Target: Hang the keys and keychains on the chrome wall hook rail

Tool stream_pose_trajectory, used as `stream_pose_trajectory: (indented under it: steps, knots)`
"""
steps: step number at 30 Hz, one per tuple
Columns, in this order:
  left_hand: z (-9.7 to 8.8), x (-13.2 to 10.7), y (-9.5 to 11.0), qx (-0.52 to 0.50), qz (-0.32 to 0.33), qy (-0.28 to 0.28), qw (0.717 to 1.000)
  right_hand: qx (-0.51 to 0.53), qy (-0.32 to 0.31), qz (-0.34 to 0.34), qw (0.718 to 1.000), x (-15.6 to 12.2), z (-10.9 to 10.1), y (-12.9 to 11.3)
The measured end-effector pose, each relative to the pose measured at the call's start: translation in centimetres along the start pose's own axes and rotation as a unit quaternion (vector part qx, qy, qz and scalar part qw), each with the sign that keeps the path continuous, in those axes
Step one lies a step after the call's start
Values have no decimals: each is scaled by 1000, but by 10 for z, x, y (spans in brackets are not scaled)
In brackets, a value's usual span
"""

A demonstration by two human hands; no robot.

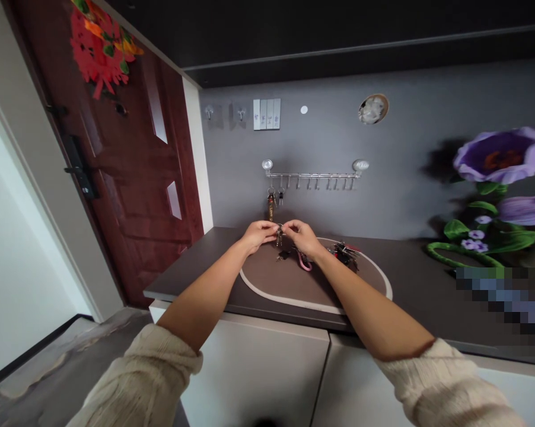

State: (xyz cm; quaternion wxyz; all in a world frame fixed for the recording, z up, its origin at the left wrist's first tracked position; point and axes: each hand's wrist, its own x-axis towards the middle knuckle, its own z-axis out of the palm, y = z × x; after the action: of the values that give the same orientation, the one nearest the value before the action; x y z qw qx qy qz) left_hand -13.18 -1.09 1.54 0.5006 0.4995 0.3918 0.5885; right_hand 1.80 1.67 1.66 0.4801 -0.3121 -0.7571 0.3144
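Observation:
My left hand [259, 234] and my right hand [301, 237] meet above an oval brown mat [303, 290] on a dark countertop. Both pinch a small key ring with a key [279, 233] hanging between the fingertips. Below the hands, a dark key fob [283, 255] and a pink strap [303, 262] lie on the mat. A bunch of keys [345, 252] rests on the mat to the right of my right wrist. On the wall behind, a metal hook rail [312, 175] carries keys [274, 198] at its left end.
A dark red door [129, 160] with a black handle stands to the left. Wall switches [266, 114] sit above the rail. A large purple artificial flower [503, 178] fills the right side of the countertop [196, 267]. White cabinet fronts [267, 367] lie below.

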Motion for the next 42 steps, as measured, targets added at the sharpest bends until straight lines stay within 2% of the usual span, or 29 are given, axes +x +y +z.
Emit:
stream_pose_trajectory:
  steps: [8, 13, 17, 22, 27, 36, 42]
  knots:
    - [-1, 2, -3, 15, 18, -7, 1000, -36, 14, -29, 999, 1, -2, -2]
    - [0, 3, -4, 53, 28, 31, 998, -84, 40, -52, 994, 2, -7, -5]
    - [1, 3, -5, 110, 49, 51, 991, -76, 58, -53, 994, 5, -10, -3]
    - [1, 7, -12, 195, 61, 73, 976, 29, 79, -4, 996, 12, -11, -4]
    - [-2, 11, -20, 267, 95, 72, 956, 137, 105, 38, 984, 30, -15, -18]
    - [-4, 16, -26, 352, 127, 65, 925, 169, 193, 82, 963, 75, -19, -41]
    - [-6, 19, -28, 373, 139, 63, 915, 174, 240, 120, 947, 95, -12, -43]
